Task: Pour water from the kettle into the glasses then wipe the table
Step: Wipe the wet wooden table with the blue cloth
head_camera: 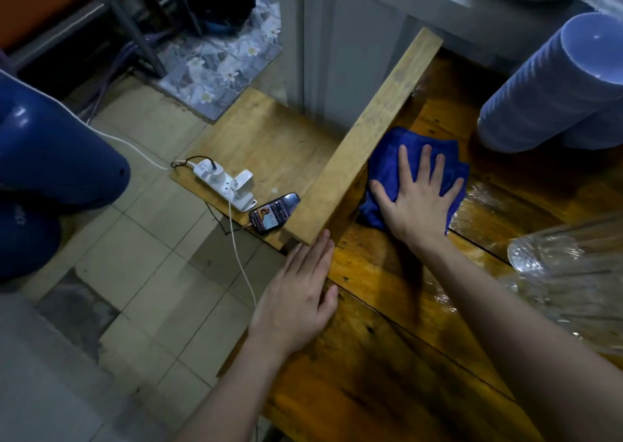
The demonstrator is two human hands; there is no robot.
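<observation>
On table (387,357): right hand (416,199) flat, grip spread, atop blue cloth (387,168); left hand (296,293) flat, grip empty.

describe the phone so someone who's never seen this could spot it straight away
Start at the raised wooden rail along the table's left edge. Beside it sits a lower shelf; the phone lies at its near corner, against the rail. It is small, dark, screen lit, unlike the white power strip beside it.

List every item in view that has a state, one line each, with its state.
right hand: flat, pressing on the blue cloth
left hand: flat on the table edge, holding nothing
blue cloth: bunched on the table, against the raised plank
table: wet sheen to the right of the cloth
phone: screen lit, cable attached
power strip: plugs inserted
</observation>
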